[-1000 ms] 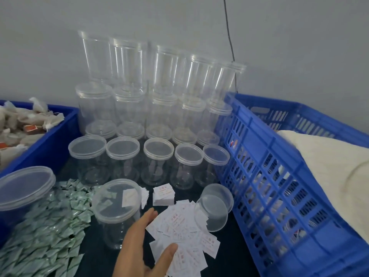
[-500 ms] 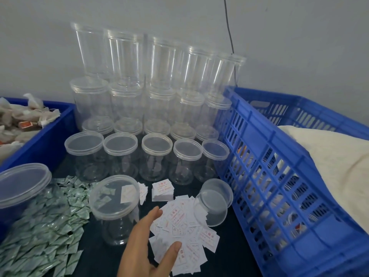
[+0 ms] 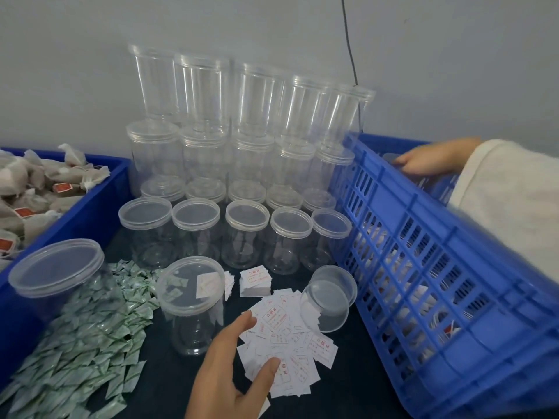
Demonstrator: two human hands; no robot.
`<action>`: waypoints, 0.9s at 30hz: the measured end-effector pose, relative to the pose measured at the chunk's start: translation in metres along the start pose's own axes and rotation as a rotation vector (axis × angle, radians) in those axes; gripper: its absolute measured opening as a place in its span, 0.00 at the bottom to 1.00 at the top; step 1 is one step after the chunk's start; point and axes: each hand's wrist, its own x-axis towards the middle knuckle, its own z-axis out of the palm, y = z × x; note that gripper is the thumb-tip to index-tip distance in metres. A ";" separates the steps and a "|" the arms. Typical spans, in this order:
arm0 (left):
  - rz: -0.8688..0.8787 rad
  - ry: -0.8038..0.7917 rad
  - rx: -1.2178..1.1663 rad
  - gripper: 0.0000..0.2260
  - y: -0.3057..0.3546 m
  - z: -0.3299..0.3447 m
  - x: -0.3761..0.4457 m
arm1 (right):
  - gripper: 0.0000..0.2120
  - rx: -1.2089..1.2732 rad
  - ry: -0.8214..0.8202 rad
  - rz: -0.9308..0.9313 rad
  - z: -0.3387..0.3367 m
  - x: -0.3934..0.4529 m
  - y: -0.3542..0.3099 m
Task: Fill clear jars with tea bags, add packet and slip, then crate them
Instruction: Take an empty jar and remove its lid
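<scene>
Many clear jars point(image 3: 239, 164) stand stacked in rows against the wall, lids on. One jar point(image 3: 192, 303) stands alone near the front, on the dark bench point(image 3: 357, 379). It has its lid on, and it is just beside the left hand point(image 3: 236, 364). That hand is low over the pile of white paper slips point(image 3: 290, 337). Its fingers point(image 3: 246, 322) are spread apart and straight, and the tips touch the slips. Green packets point(image 3: 84, 337) lie in a heap to the left. A blue bin point(image 3: 87, 213) on the far left holds the tea bags point(image 3: 33, 189). The right hand point(image 3: 429, 160) is over the blue crate point(image 3: 423, 267), in a cream sleeve point(image 3: 511, 207). Its fingers look curled round a clear jar, but it is blurry, so I cannot tell for sure. A loose jar point(image 3: 328, 297) lies on its side by the crate
</scene>
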 end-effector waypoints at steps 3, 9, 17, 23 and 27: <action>0.014 -0.006 0.019 0.29 0.005 -0.001 -0.004 | 0.24 0.080 0.132 0.041 -0.037 -0.019 -0.013; 0.082 0.029 0.073 0.24 0.014 -0.018 -0.013 | 0.20 0.094 0.348 -0.186 -0.061 -0.080 -0.081; 0.116 0.281 0.110 0.12 0.009 -0.057 -0.022 | 0.20 0.092 0.314 -0.672 0.068 -0.152 -0.198; 0.006 0.357 0.108 0.19 -0.001 -0.073 -0.021 | 0.42 -0.092 0.077 -0.661 0.188 -0.122 -0.231; 0.024 0.369 0.143 0.19 -0.004 -0.078 -0.018 | 0.46 -0.127 0.121 -0.614 0.219 -0.104 -0.233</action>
